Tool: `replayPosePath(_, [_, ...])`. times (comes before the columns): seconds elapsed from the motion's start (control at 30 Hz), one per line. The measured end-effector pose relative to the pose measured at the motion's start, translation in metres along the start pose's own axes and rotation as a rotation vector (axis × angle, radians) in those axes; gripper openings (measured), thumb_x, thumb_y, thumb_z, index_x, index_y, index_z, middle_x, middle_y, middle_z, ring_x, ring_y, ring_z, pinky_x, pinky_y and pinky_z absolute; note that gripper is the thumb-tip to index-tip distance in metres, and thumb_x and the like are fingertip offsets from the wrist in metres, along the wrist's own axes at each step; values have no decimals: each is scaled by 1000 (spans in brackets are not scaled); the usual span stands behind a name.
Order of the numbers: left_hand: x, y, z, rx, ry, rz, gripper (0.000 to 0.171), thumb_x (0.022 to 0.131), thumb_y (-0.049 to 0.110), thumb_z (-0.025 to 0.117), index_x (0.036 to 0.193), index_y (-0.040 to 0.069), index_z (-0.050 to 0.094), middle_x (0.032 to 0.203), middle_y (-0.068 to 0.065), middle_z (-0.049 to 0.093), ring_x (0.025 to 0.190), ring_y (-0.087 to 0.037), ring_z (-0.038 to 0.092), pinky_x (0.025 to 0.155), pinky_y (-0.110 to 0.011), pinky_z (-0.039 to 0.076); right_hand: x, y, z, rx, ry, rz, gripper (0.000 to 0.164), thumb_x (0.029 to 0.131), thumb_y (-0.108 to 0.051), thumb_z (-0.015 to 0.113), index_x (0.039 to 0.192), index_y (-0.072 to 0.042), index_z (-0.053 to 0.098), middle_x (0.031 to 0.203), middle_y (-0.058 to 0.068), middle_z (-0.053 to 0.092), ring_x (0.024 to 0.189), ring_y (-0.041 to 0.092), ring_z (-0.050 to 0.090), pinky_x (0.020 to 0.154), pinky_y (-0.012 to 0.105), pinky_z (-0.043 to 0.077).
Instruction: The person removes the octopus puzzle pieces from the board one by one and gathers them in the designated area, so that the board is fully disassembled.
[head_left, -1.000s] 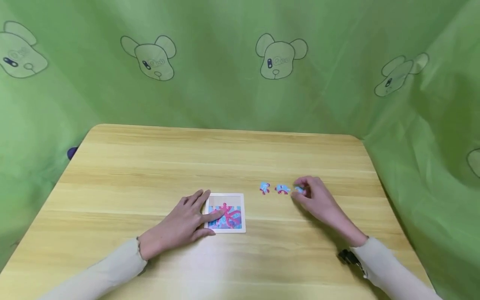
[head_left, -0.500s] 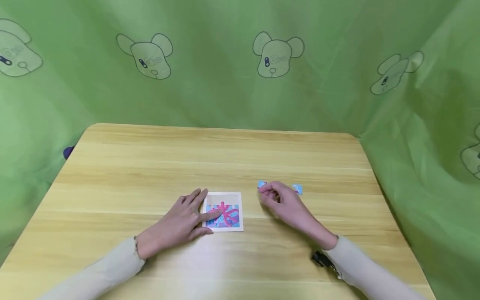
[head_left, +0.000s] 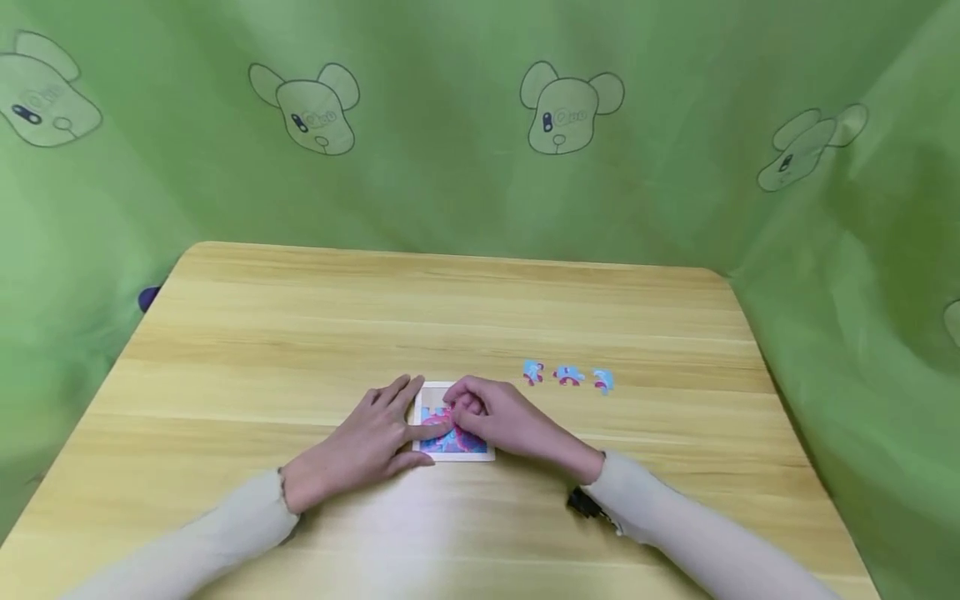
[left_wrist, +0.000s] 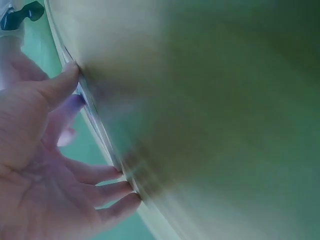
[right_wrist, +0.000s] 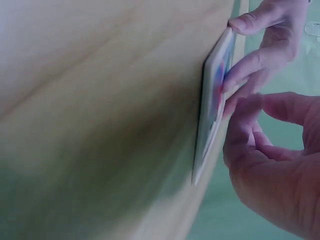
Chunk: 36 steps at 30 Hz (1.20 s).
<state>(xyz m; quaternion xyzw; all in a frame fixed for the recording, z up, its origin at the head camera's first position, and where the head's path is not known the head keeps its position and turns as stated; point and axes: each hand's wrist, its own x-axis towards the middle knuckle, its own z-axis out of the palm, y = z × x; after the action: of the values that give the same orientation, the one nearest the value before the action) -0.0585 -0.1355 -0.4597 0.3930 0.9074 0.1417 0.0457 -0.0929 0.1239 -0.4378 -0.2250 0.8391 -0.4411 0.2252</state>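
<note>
Your right hand (head_left: pixel 510 417) has travelled left since the earlier frame, from the three loose pieces (head_left: pixel 569 376) to the framed puzzle (head_left: pixel 465 457).

Head view: all three loose pieces now show in a row to the right of the framed puzzle, well apart from it; half a second ago your right hand covered the middle one. Your left hand (head_left: pixel 363 442) keeps its earlier pose, fingers spread wide, index on the picture, other fingertips at the left edge. Your right hand is narrow, fingers curled, over the puzzle; the two hands nearly meet there, so room is tight. Wooden surface (head_left: pixel 300 333) runs between puzzle and loose pieces and on to a far edge well beyond, where a green curtain (head_left: pixel 450 208) hangs.

Left wrist view: your thumb and fingertips line the puzzle's thin edge; the surface blurs off to the right.

Right wrist view: puzzle flat, seen nearly edge-on. Your right thumb tip meets your index finger near its far side; contact with the puzzle cannot be told.
</note>
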Motion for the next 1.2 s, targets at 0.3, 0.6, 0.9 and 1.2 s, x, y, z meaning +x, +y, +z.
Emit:
replayPosePath(0.3, [-10,-13,-14,-67,-77,44,59,105,42,74,160,27,60,171,-34,28,156,-53,30,112,-70,41,8,0,12,-37,-50,20,21,105,-8,69,125,-1,68,93,-1,64,84,13,59,78,28,52])
replayPosePath(0.6, [-12,-16,-11,-77,-23,-20,84,104,50,73,162,-5,46,171,-26,35,157,-47,34,114,-68,41,12,-6,20,-106,-9,17,33,97,-5,78,127,0,64,88,-1,62,75,12,56,71,27,49])
replayPosePath(0.9, [-9,-14,-7,-42,-33,-176,96,101,64,70,170,6,38,173,-33,23,157,-58,22,116,-73,33,12,-9,31,-269,64,25,37,93,-16,86,125,-12,66,85,0,59,75,14,52,68,32,45])
replayPosePath(1.2, [-5,-7,-1,49,3,-229,91,102,65,67,168,8,42,170,-35,28,153,-61,29,112,-73,38,15,-11,35,-310,102,24,27,94,-21,88,113,-15,71,88,-2,59,75,11,52,68,31,43])
